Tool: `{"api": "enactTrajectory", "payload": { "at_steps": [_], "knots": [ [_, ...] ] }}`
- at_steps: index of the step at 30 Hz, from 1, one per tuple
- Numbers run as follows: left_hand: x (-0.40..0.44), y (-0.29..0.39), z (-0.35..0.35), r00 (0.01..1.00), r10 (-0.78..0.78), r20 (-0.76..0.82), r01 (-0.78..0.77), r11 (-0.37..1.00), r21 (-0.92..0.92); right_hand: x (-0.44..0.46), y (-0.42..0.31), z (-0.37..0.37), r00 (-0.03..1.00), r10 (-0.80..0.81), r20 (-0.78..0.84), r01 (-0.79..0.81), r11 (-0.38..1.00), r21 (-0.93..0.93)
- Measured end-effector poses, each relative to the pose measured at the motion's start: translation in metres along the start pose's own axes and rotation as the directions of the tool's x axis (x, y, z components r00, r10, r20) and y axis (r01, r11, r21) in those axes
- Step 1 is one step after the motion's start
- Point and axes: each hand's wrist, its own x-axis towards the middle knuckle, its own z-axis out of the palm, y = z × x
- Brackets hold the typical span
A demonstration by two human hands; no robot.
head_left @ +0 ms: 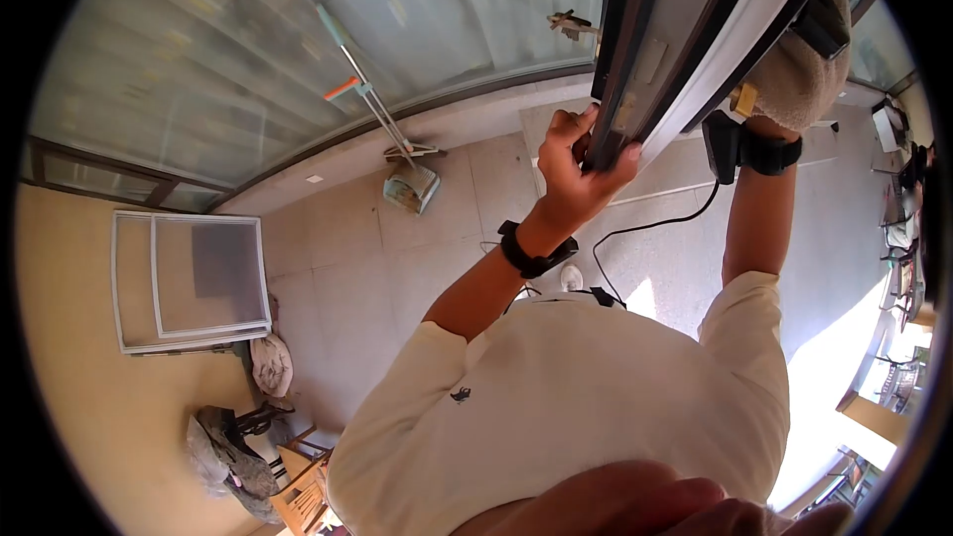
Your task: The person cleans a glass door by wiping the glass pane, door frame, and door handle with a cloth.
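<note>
My left hand [579, 164] is closed round the lower end of a dark door-like frame [635, 69], its thumb on the near face and its fingers curled at the left edge. A pale strip [735, 35] runs along the frame. A beige, towel-like cloth [809, 79] covers my right hand, hiding its fingers, and lies against the frame's right side. A black strap with a small box [723, 147] is on my right wrist, a black band [531, 253] on my left. Keys [571, 26] hang from the frame's left side.
A long-handled broom and dustpan [410, 187] stand by the glass wall [248, 69]. White-framed screens [194, 283] lean on the yellow wall. A wooden chair [298, 486] is at the lower left. A black cable [650, 226] hangs near my body. Furniture [898, 199] lines the right.
</note>
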Motion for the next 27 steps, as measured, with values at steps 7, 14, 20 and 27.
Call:
{"api": "enactTrajectory", "payload": {
  "at_steps": [7, 14, 20, 27],
  "knots": [
    [0.002, 0.0, 0.001, 0.999, 0.033, -0.018, -0.032, 0.999, 0.025, -0.027, -0.064, -0.009, 0.998, -0.045, 0.047, 0.056, 0.967, -0.25],
    [-0.002, -0.008, 0.002, 0.995, -0.07, -0.066, 0.067, 0.997, -0.045, -0.024, -0.124, -0.031, 0.996, -0.075, 0.049, 0.089, 0.873, -0.48],
    [-0.014, -0.024, 0.0, 0.983, -0.18, -0.034, 0.173, 0.973, -0.154, -0.026, -0.166, 0.013, 0.976, -0.184, 0.116, 0.218, 0.817, -0.534],
    [-0.008, -0.018, -0.001, 0.983, -0.185, 0.02, 0.181, 0.926, -0.33, -0.041, -0.187, 0.019, 0.96, -0.047, 0.275, 0.213, 0.757, -0.618]
  ]
}}
